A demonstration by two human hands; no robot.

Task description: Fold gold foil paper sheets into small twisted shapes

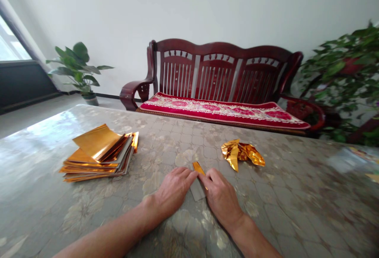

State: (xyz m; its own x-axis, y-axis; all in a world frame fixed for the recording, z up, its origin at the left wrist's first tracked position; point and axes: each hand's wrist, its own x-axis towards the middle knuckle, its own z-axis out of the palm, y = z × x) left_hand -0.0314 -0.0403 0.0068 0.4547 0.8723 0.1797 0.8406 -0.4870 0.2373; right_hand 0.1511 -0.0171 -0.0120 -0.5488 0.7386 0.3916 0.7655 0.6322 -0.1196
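Note:
Near the front middle of the table, a sheet of gold foil paper [197, 191] lies partly folded, its grey back showing below my hands and a gold strip along the fold. My left hand [177, 185] has its fingers closed at the sheet's upper left. On the right side, my right hand [220, 193] grips the folded gold edge. Fingers cover much of the sheet. To the left stands an uneven stack of gold foil sheets [91, 157]. Folded gold foil pieces [242, 153] lie in a loose crumpled heap beyond my right hand.
A patterned, shiny cover spreads over the table [166, 143]. At the far right edge lies a blurred clear plastic bag [349, 160]. Behind the table is a dark red wooden bench [219, 68] with a floral cushion [222, 110], between two leafy plants.

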